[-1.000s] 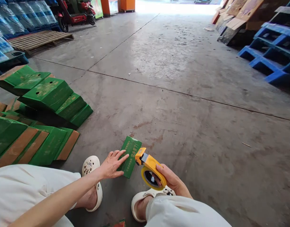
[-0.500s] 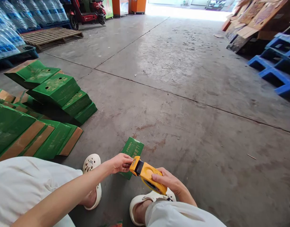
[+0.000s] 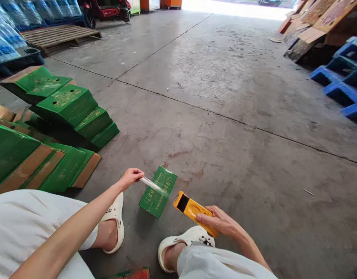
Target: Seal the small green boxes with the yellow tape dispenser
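Between my feet stands a small green cardboard box (image 3: 158, 199) with pale printed characters on top. My left hand (image 3: 132, 176), to the left above the box, pinches the end of a strip of clear tape (image 3: 153, 185). The strip stretches over the box toward the yellow tape dispenser (image 3: 193, 209); its far part is too transparent to follow. Around the dispenser's body my right hand (image 3: 217, 223) is closed, the thumb on its upper face. The dispenser is tilted, its dark front end facing the box.
Green cartons (image 3: 70, 108) are stacked on the left. Wrapped bottles (image 3: 9, 35), a wooden pallet (image 3: 60, 35) and a red scooter (image 3: 108, 9) are behind them. Blue pallets (image 3: 344, 77) and flattened cardboard (image 3: 315, 31) lie right. A reddish-green thing (image 3: 137, 273) shows at the bottom edge.
My left hand has moved left, away from the dispenser, drawing out a strip of clear tape. The dispenser in my right hand has shifted slightly right, uncovering more of the green box.
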Demonstrator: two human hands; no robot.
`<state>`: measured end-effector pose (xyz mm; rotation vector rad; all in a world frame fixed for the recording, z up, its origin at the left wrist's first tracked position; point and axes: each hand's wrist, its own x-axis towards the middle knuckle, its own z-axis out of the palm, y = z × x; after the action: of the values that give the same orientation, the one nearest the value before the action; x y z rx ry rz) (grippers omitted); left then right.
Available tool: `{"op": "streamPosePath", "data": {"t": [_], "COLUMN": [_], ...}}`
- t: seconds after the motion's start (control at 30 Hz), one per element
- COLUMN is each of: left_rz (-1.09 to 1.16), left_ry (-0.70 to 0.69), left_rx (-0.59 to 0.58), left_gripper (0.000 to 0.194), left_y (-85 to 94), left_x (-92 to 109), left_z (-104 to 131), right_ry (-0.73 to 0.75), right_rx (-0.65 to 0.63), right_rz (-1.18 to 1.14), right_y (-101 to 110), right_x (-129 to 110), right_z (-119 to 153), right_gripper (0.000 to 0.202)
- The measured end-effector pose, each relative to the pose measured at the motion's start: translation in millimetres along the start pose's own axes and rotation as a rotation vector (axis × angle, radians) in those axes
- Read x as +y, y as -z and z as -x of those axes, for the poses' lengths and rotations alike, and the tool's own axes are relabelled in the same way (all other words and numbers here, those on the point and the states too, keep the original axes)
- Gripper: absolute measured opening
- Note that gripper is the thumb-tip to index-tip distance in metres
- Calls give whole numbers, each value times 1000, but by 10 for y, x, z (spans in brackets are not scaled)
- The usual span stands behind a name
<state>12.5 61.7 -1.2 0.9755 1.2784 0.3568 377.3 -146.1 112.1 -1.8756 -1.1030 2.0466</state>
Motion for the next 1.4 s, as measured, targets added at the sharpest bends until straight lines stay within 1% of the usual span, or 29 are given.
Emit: {"op": "streamPosePath", "data": {"t": [0.03, 0.1, 0.27, 0.43, 0.67, 0.77, 0.93, 1.2, 1.33, 1.4], "left_rz": [11, 22, -14, -34, -61, -66, -73, -115, -145, -207], "left_ry": [-2, -12, -45, -63, -72, -71, -66, -75, -80, -65], "left_rx": [2, 12, 54, 66, 84, 97, 108, 139, 190, 237], "left_gripper": [55, 55, 55, 54, 52, 52, 50, 52, 48, 44], "left_y": [46, 67, 4, -11, -71, -130, -278, -510, -600, -617], "left_x": [-35, -124, -306, -379, -498, -573, -699, -890, -979, -1024], "left_z": [-31, -70, -113, -169, -248, -289, -337, -327, -324, -317], "right_ry": [-7, -8, -5, -17, -38, -50, -65, -80, -84, -96], "right_rx": [4, 3, -16, 34, 25, 21, 22, 62, 66, 112], "right_rz": [18, 35, 8, 38, 25, 6, 7, 18, 44, 67], "right_y": [25, 31, -45, -36, -1, 9, 30, 44, 25, 6], "right_x": [33, 73, 82, 120, 132, 154, 205, 225, 232, 229], "right_z": [15, 13, -87, -152, -191, -227, -296, -417, -490, -530], "right_gripper": [66, 70, 72, 70, 70, 69, 68, 61, 57, 55]}}
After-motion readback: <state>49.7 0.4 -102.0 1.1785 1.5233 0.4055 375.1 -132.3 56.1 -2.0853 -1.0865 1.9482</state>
